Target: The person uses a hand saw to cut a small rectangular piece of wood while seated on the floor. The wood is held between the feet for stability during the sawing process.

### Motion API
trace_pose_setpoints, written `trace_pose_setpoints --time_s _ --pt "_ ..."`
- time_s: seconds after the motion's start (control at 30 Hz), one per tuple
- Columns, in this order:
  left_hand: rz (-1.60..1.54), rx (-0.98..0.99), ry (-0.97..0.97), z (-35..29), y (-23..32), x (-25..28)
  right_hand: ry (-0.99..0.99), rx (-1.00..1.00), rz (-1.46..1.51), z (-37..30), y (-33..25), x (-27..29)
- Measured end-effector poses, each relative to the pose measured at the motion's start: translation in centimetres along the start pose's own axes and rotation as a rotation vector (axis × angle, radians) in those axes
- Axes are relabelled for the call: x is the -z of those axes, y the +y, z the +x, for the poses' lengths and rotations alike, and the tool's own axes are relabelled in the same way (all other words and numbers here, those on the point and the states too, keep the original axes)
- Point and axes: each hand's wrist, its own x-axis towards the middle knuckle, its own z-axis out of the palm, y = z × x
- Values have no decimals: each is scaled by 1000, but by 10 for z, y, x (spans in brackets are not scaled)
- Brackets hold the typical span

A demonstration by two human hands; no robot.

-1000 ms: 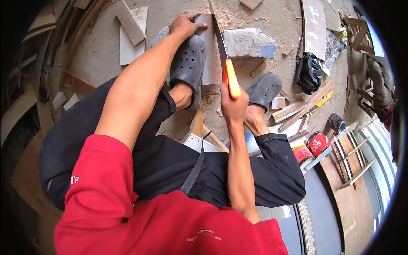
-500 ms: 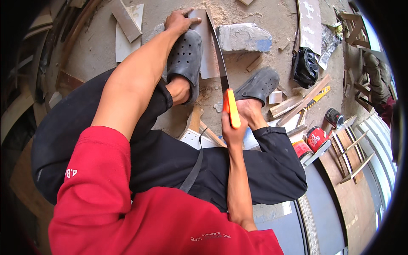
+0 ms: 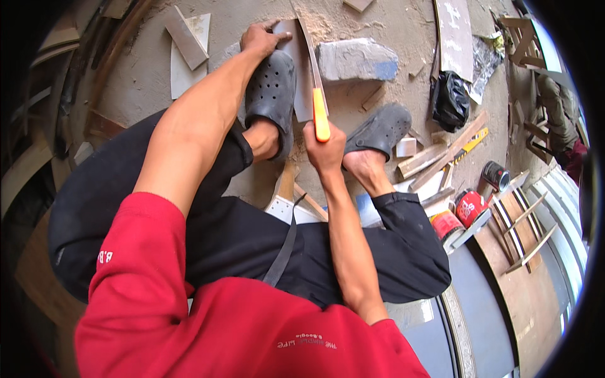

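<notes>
My right hand is closed around the orange-yellow handle of a handsaw. The saw's blade points away from me and lies along the right side of a thin flat board. At the board's far left end, my left hand grips it, with the thumb on its top face. My left foot, in a black clog, presses against or onto the board; which one I cannot tell. The underside of the board and the blade's lower edge are hidden.
A grey block lies right of the saw, with sawdust beyond it. My right clog is beside my right hand. Wood strips, a yellow level, red cans and a black bag lie to the right.
My right hand has pushed the saw forward, away from me, and its handle now sits over the board's near end. My left hand still holds the board.
</notes>
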Motion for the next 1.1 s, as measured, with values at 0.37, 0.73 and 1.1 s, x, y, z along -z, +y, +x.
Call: trace_pose_setpoints --time_s 0.37,0.73,1.1 --pt "-107 30 6 4 -5 5 -5 157 68 -10 34 -3" --pt "-63 26 -2 0 -2 7 -78 122 49 -34 53 33" --pt "-23 46 39 1 -2 2 -159 -95 -74 -5 -19 54"
